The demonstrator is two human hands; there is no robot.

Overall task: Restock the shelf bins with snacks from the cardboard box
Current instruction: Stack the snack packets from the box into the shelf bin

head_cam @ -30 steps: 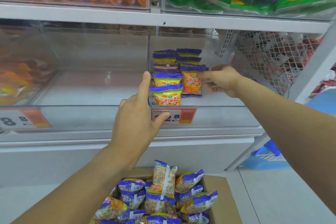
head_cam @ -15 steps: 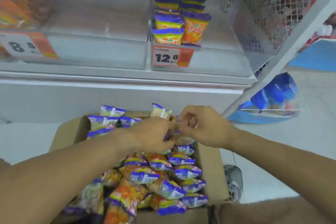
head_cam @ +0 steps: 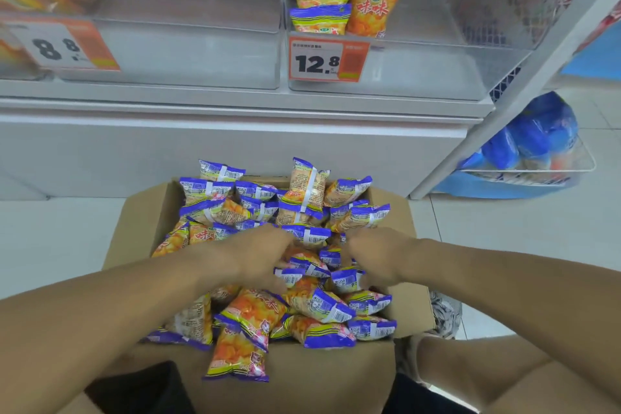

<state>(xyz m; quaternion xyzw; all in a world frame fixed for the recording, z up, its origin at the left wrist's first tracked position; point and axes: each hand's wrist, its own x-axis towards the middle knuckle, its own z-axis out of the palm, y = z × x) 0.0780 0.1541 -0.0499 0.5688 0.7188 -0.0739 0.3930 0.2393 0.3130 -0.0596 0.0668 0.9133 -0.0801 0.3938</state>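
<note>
— What are the snack packets point(head_cam: 304, 304) made of?
— Glossy, crinkled plastic film. The cardboard box point(head_cam: 134, 228) under them is matt brown, its flaps smooth.
— And the shelf bins point(head_cam: 423, 70)?
— Clear hard plastic, slightly shiny. The price tag point(head_cam: 327, 59) on one looks like printed paper.
— The floor point(head_cam: 524, 228)?
— Smooth pale tiles, faint sheen

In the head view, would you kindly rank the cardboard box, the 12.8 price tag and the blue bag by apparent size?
1. Cardboard box, by far the largest.
2. Blue bag.
3. 12.8 price tag, somewhat smaller than the bag; the bag sits farther off, so true sizes stay unsure.
</note>
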